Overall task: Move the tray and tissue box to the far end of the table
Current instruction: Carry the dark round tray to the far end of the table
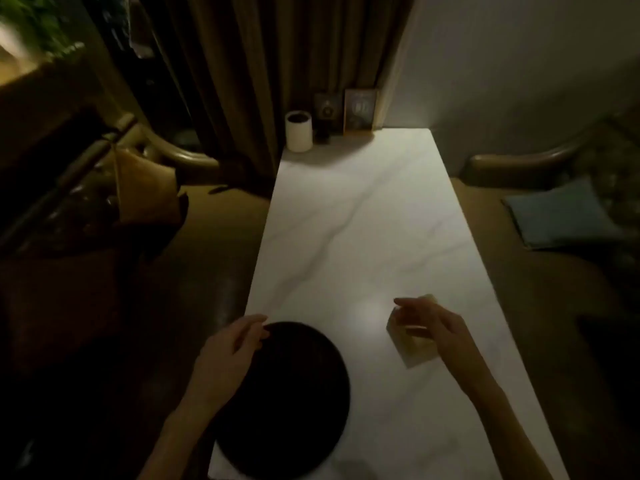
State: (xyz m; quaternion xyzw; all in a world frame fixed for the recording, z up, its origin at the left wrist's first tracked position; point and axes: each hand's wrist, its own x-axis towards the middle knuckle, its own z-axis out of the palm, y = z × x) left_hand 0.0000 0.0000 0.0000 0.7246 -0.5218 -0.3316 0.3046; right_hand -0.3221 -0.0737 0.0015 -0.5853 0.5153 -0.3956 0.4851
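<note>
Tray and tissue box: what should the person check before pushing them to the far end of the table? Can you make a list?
1. Left hand on the dark round tray: ok, fingers rest at its far left rim.
2. Firm grip on the tray: cannot tell, too dark.
3. Right hand on the tissue box: ok, it is over the box; grip cannot tell.
4. Path along the table: ok, the middle is bare.
5. Room at the far end: not ok on the left, where a white cup and a framed picture stand.
</note>
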